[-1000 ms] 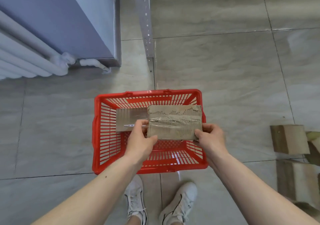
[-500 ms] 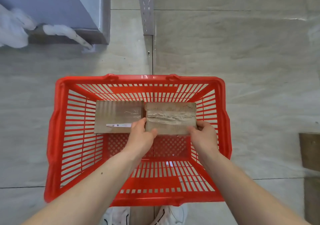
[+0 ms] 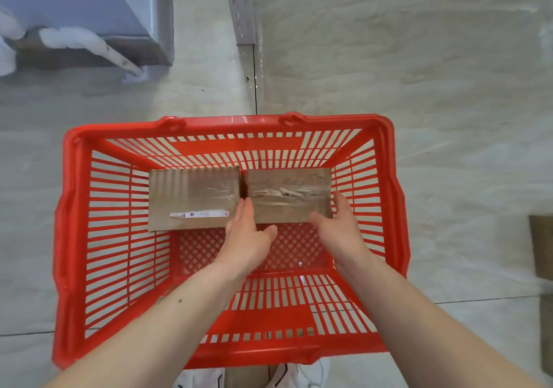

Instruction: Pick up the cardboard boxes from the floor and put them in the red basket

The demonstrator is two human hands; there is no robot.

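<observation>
At the bottom edge, white shoes [image 3: 299, 375] peek out just under the near rim of the red basket [image 3: 71, 238], which stands on the tiled floor [image 3: 449, 118]. Both forearms reach in over that near rim. The left hand [image 3: 248, 235] lies with fingers straight, the fingertips touching the near-left corner of the right box [image 3: 287, 196] at the seam between the two boxes, and it holds nothing. The right hand [image 3: 338, 229] is likewise loose and spread, its fingers resting against the near-right corner of the same box without curling round it. That taped box lies flat on the basket bottom, against the far wall and close to the right wall. The left box [image 3: 194, 197], with a white label strip, lies flat just beside it, their edges touching; a gap shows between it and the left wall. The near half of the basket bottom is bare mesh. At the right frame edge, part of another box [image 3: 541, 247] sits on the floor, well apart from the basket. Beyond the far rim, a grey metal post [image 3: 242, 7] stands on a tile joint, and a blue-grey cabinet [image 3: 89, 1] fills the top left corner.
</observation>
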